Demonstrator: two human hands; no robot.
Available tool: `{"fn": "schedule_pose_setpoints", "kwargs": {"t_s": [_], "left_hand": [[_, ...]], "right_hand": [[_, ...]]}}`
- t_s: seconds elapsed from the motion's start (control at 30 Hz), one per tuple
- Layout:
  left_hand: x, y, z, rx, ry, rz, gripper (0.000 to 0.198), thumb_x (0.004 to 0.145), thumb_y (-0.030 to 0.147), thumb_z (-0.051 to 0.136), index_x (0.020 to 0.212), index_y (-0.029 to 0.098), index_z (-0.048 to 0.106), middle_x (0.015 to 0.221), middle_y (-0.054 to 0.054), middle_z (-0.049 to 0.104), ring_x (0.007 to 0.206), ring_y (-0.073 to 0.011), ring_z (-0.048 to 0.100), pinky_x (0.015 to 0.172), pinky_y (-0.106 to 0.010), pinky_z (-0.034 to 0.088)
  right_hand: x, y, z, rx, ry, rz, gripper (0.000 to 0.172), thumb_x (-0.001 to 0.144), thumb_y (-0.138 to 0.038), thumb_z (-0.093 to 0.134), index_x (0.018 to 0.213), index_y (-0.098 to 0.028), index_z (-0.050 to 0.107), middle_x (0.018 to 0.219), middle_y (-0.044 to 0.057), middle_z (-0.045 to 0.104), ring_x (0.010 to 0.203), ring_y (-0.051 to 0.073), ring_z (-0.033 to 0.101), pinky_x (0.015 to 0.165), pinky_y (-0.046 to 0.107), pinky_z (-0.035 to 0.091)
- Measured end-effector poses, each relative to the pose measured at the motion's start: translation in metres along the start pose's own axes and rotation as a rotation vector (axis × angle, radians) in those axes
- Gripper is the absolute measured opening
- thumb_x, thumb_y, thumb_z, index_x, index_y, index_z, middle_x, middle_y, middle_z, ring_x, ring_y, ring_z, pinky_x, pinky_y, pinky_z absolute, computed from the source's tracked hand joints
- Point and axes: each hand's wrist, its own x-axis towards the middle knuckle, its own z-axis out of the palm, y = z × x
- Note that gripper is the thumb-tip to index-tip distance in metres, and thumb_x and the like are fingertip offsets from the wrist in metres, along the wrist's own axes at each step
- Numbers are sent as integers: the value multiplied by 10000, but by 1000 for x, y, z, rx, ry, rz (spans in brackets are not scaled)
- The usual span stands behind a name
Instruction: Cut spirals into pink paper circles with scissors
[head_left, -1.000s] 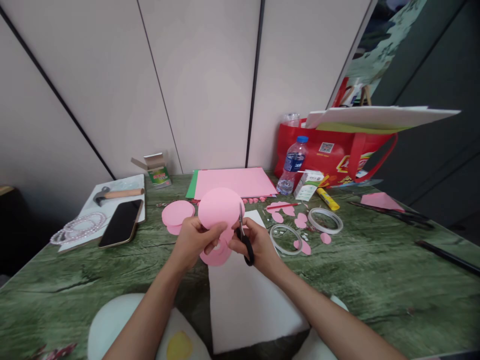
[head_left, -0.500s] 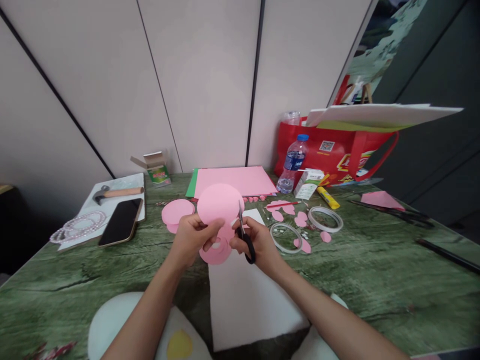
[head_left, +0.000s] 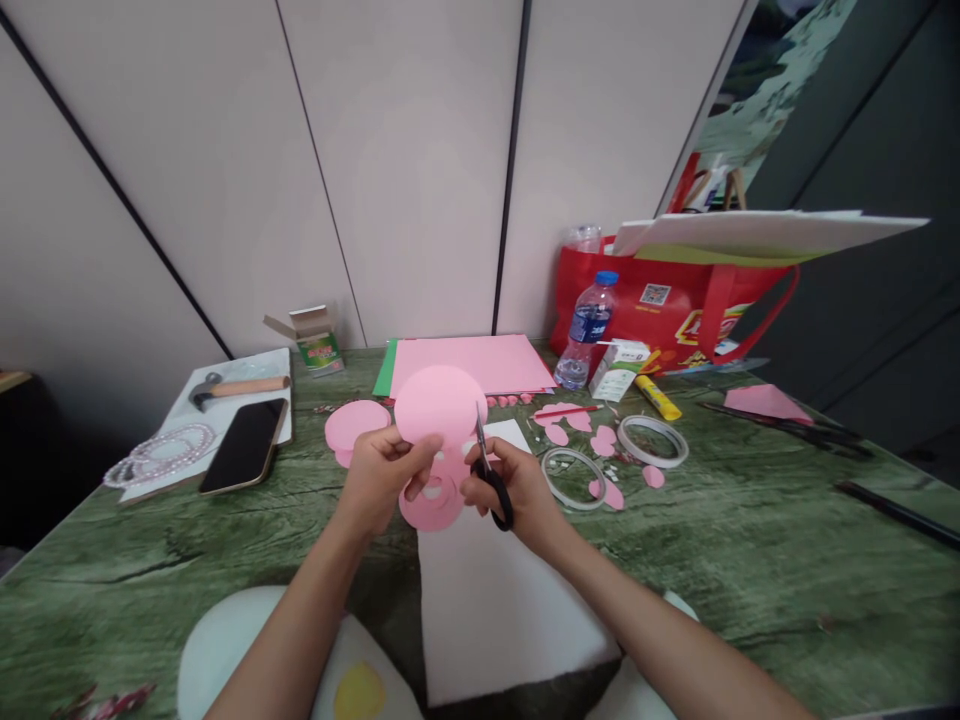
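Note:
My left hand point(head_left: 386, 475) pinches the lower edge of a round pink paper disc point(head_left: 439, 402), held up above the table. In my right hand point(head_left: 517, 485) is a pair of scissors point(head_left: 493, 484) with black handles, its blades pointing up at the disc's right edge. Whether the blades touch the paper is hard to make out. Below my fingers a pink paper spiral point(head_left: 432, 510) hangs or lies, partly hidden by my hands. Pink paper circles point(head_left: 357, 424) lie to the left of my left hand. A white sheet point(head_left: 502, 610) lies beneath both hands.
Pink sheets point(head_left: 472, 362) lie against the wall. To the right are tape rolls point(head_left: 572, 478), petal-shaped paper pieces point(head_left: 556, 435), a glue stick point(head_left: 658, 397), a water bottle point(head_left: 588, 330) and a red bag point(head_left: 645, 315). A phone point(head_left: 244, 445), hammer point(head_left: 247, 386) and bead string point(head_left: 161, 455) are left.
The disc and scissors keep nearly the same position, with the blades still at the disc's right edge. The whole view has shifted very slightly.

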Motion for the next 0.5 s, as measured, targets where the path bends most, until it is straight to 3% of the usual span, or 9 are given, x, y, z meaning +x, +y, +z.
{"fn": "schedule_pose_setpoints", "kwargs": {"t_s": [0.27,0.5], "left_hand": [[0,0,4,-79,-50,-37,255,726,291,576,538,133,508,432,32,512,307,-52,414,321,-182,297],[-2,3,7,73,49,-72,342,645,275,637,397,139,446,317,56,386,295,-33,310,294,-175,220]], "right_hand": [[-1,2,1,5,-26,10,334,549,-324,723,734,-189,480,470,-72,508,378,75,456,364,177,330],[-3,1,4,14,-74,14,341,552,-320,728,746,-190,479,506,-67,510,403,73,446,400,193,350]]}}
